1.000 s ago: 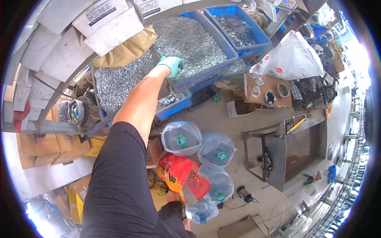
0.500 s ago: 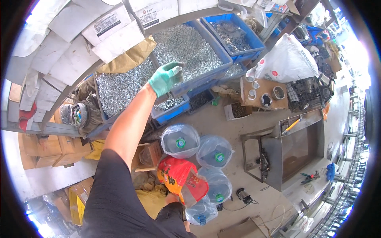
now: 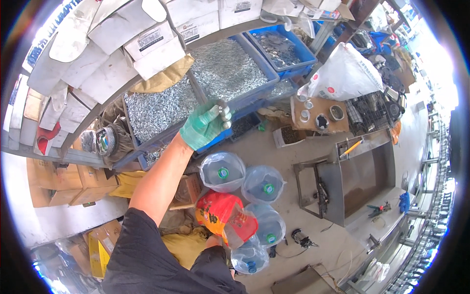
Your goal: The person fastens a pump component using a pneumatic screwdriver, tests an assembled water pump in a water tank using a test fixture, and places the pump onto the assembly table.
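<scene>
A steel shelf unit (image 3: 73,134) fills the upper left of the head view, its top stacked with white cardboard boxes (image 3: 147,41). On the shelf below sit large blue plastic bins (image 3: 267,83) heaped with small silver metal parts (image 3: 223,66). To the right, a white plastic sack (image 3: 342,76) leans beside a grey metal workbench (image 3: 364,171). On the concrete floor in the middle stands a cluster of water jugs wrapped in clear plastic (image 3: 223,171).

The person's left arm reaches up from the lower edge, bare from a black sleeve, ending in a green-gloved left hand (image 3: 203,126). That hand is clenched around a small handful of silver metal pieces (image 3: 223,113); a few show at the fingertips, pointing up and to the right. It hovers in front of the front edge of the bins, just below the heaped parts.

The right hand (image 3: 214,241) is low in the view, largely hidden; it appears to hold a red plastic bag (image 3: 223,215) by its lower edge, though how its fingers close is not visible. The bag lies well below the left hand and slightly to its right, almost straight down the picture, with its pale mouth facing lower right. The left hand is the one carrying the parts; the right is at the bag.
</scene>
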Demonstrator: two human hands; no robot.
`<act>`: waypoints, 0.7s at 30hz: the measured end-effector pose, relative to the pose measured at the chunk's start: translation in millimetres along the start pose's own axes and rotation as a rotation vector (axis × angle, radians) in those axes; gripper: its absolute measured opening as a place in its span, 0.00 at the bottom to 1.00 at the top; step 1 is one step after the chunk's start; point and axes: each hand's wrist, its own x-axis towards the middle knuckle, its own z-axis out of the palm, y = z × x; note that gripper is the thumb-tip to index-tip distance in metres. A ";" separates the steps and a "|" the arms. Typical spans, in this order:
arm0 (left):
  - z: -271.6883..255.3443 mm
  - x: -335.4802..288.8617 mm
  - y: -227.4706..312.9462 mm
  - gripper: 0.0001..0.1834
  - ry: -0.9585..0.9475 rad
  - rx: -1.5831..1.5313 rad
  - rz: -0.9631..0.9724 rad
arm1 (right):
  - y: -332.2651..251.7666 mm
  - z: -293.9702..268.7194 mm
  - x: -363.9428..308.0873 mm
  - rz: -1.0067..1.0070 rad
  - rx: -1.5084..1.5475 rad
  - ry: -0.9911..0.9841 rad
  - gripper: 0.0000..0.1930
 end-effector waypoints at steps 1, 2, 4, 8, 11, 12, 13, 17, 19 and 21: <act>10.2 -5.2 -3.1 0.11 -0.008 -0.047 -0.036 | -7.2 6.4 0.0 0.011 0.014 0.002 0.07; 10.1 -9.4 -8.2 0.11 -0.030 -0.064 -0.061 | -16.7 13.2 2.1 0.029 0.103 -0.023 0.09; 34.4 -14.8 -33.9 0.11 0.026 -0.125 -0.116 | -27.5 23.9 2.5 0.011 0.229 -0.004 0.12; 74.0 -45.7 -106.2 0.07 0.091 -0.442 -0.326 | -25.3 47.2 28.4 -0.263 0.035 0.160 0.08; 105.9 -88.0 -162.2 0.12 0.141 -0.632 -0.525 | -79.7 58.7 5.7 -0.104 -0.055 0.228 0.15; 121.0 -104.5 -181.0 0.13 0.113 -0.658 -0.590 | -80.7 62.3 -4.1 -0.077 -0.042 0.238 0.16; 136.4 -120.9 -201.0 0.14 0.115 -0.596 -0.678 | -66.5 68.3 -13.3 -0.141 0.006 0.282 0.18; 190.5 -187.2 -243.7 0.19 0.031 -0.312 -1.109 | -28.9 90.6 -79.6 -0.016 0.240 0.309 0.16; 188.7 -207.0 -257.1 0.18 -0.055 -0.214 -1.308 | 0.6 110.2 -106.1 0.005 0.255 0.343 0.15; 198.6 -216.8 -256.6 0.17 -0.118 0.073 -1.439 | 20.4 123.2 -136.1 0.078 0.323 0.329 0.12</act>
